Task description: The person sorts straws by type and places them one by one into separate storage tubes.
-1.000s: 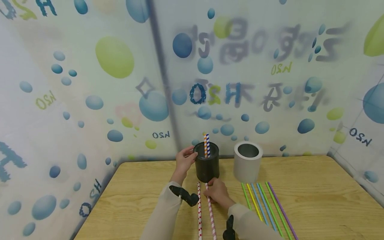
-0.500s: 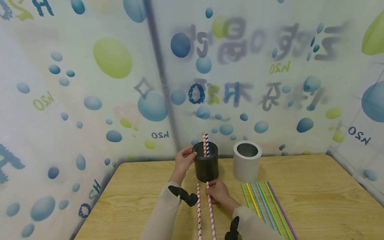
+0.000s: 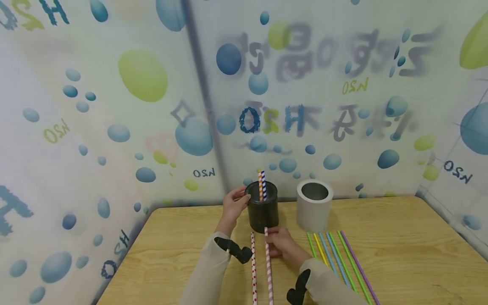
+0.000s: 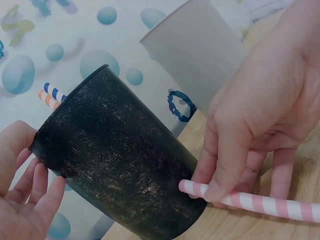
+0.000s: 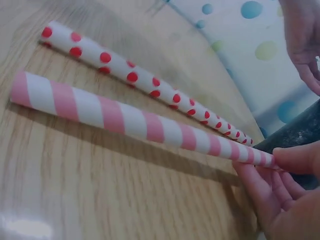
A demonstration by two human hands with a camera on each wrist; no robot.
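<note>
My left hand (image 3: 233, 210) holds the black cylindrical cup (image 3: 263, 217) at the left side of its rim, thumb toward me. Two striped paper straws (image 3: 262, 185), one orange and white, one blue and white, stand in that cup. Between thumb and fingers, my right hand (image 3: 285, 245) pinches the far end of a pink-and-white striped paper straw (image 5: 135, 123). In the left wrist view, the straw's tip (image 4: 186, 187) overlaps the lower wall of the cup. Beside it lies a white straw with red dots (image 5: 132, 76), flat on the table.
A light grey cylindrical cup (image 3: 313, 217) stands right of the black one. Several thin green, yellow, blue and purple straws (image 3: 343, 262) lie in a row on the wooden table (image 3: 419, 250). A wall (image 3: 331, 140) printed with bubbles rises behind the table's far edge.
My right hand has shifted slightly right and away from me, and the pink-striped straw's far end has come up with it, now overlapping the cup's base. The left hand stays at the rim.
</note>
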